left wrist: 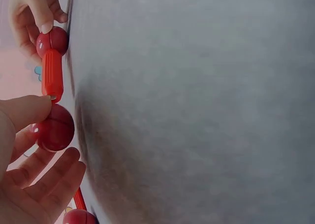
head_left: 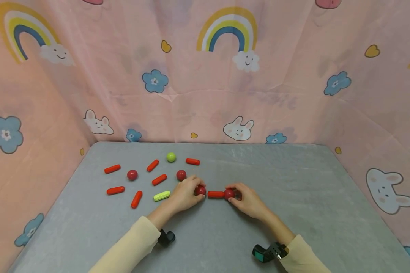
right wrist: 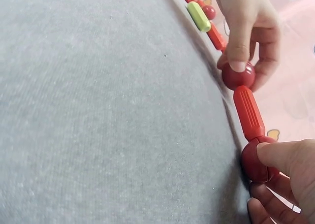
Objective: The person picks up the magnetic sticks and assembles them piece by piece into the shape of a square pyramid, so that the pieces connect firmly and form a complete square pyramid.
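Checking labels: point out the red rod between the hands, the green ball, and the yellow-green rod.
red rod [head_left: 215,194]: head view, middle of its length, between the two held red balls.
green ball [head_left: 171,157]: head view, centre of the ball.
yellow-green rod [head_left: 162,196]: head view, middle of the rod.

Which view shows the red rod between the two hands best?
Right wrist: the red rod fills the frame, both ends meeting red balls. Left wrist shows it smaller at the edge; head shows it tiny.
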`<control>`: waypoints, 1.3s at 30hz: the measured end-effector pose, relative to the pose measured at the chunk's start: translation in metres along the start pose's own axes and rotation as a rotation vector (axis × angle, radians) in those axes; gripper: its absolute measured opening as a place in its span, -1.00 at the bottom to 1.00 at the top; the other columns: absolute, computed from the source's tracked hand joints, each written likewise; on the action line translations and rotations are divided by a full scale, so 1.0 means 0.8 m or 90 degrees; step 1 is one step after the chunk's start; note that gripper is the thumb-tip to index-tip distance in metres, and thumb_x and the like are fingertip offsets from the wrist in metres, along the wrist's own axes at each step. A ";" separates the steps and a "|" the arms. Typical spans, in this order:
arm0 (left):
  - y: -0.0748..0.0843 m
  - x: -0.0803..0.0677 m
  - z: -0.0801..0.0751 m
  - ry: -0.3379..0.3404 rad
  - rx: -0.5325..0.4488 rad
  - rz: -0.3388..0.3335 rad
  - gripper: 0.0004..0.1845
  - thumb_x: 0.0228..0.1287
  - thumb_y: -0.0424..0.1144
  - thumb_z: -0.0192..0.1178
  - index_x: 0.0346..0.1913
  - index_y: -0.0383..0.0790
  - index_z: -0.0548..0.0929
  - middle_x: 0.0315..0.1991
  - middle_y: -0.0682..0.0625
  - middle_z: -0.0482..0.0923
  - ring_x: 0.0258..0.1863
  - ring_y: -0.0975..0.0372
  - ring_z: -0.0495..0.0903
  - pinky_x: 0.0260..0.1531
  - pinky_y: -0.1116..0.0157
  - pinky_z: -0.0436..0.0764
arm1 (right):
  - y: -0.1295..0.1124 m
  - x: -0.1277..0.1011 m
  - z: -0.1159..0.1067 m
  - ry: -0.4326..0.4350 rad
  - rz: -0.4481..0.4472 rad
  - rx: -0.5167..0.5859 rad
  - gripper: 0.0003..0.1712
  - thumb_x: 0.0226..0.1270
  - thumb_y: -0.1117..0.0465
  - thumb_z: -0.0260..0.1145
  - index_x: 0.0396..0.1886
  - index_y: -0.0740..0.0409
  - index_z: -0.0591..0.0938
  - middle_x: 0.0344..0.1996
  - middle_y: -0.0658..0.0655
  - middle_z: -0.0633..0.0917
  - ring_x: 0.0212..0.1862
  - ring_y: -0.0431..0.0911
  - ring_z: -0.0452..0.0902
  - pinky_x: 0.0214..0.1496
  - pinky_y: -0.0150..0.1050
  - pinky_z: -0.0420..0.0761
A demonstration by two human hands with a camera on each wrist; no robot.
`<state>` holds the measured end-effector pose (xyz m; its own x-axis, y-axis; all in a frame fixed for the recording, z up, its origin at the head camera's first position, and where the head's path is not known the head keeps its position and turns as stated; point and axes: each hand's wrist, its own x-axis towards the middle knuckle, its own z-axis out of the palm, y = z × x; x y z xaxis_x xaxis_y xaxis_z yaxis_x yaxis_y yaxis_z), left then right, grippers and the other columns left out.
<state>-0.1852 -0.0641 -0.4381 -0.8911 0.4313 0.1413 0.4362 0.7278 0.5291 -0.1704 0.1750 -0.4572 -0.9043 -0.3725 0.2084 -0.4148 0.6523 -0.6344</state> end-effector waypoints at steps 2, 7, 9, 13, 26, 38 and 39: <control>0.000 -0.004 0.000 -0.007 -0.002 0.001 -0.71 0.05 -0.22 0.33 -0.13 -0.15 0.60 -0.20 0.04 0.51 -0.28 0.26 0.49 -0.32 0.33 0.50 | 0.000 0.000 0.000 0.001 0.004 -0.001 -0.64 0.11 0.33 0.36 -0.05 0.16 0.57 -0.17 0.09 0.61 -0.21 -0.12 0.53 -0.23 -0.27 0.54; 0.000 -0.007 0.002 -0.008 -0.003 0.006 -0.72 0.05 -0.19 0.34 -0.15 -0.14 0.62 -0.24 0.06 0.52 -0.33 0.29 0.47 -0.37 0.36 0.46 | -0.003 0.000 0.001 0.004 0.012 -0.007 -0.64 0.10 0.32 0.37 -0.05 0.15 0.58 -0.17 0.09 0.61 -0.21 -0.12 0.54 -0.21 -0.25 0.54; 0.000 -0.007 0.002 -0.008 -0.006 0.008 -0.72 0.05 -0.18 0.33 -0.15 -0.14 0.62 -0.24 0.07 0.52 -0.34 0.30 0.46 -0.37 0.37 0.45 | -0.004 0.000 0.001 0.004 0.017 -0.007 -0.63 0.09 0.32 0.37 -0.06 0.15 0.58 -0.17 0.08 0.61 -0.20 -0.12 0.54 -0.20 -0.24 0.54; 0.000 -0.007 0.003 -0.011 -0.014 0.007 -0.72 0.05 -0.18 0.33 -0.14 -0.14 0.62 -0.24 0.07 0.53 -0.34 0.29 0.46 -0.36 0.38 0.46 | -0.006 0.001 0.002 0.001 0.025 -0.002 -0.63 0.09 0.32 0.37 -0.05 0.15 0.58 -0.17 0.08 0.61 -0.19 -0.12 0.54 -0.18 -0.23 0.54; -0.006 -0.004 0.003 -0.025 -0.022 0.013 -0.71 0.07 -0.16 0.33 -0.11 -0.12 0.61 -0.23 0.07 0.52 -0.32 0.28 0.46 -0.34 0.35 0.46 | -0.011 0.006 -0.006 -0.050 0.014 -0.012 -0.66 0.19 0.23 0.31 -0.02 0.15 0.57 -0.13 0.08 0.61 -0.16 -0.12 0.51 -0.16 -0.22 0.51; -0.004 0.004 0.004 -0.043 -0.017 0.045 -0.71 0.09 -0.22 0.31 -0.08 -0.11 0.62 -0.20 0.08 0.53 -0.29 0.28 0.47 -0.25 0.33 0.50 | -0.029 0.021 0.006 -0.068 -0.072 -0.089 -0.71 0.14 0.21 0.33 -0.14 0.21 0.62 -0.31 0.06 0.63 -0.34 -0.15 0.49 -0.30 -0.32 0.48; -0.003 0.004 0.005 -0.043 -0.019 0.046 -0.71 0.09 -0.22 0.30 -0.08 -0.11 0.62 -0.18 0.08 0.53 -0.28 0.27 0.48 -0.24 0.32 0.50 | -0.031 0.022 0.008 -0.067 -0.075 -0.095 -0.73 0.14 0.22 0.33 -0.16 0.22 0.63 -0.33 0.06 0.62 -0.34 -0.15 0.48 -0.31 -0.32 0.48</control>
<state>-0.1891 -0.0626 -0.4422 -0.8468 0.5175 0.1232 0.4936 0.6781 0.5446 -0.1753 0.1486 -0.4425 -0.8361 -0.5143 0.1907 -0.5349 0.6872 -0.4916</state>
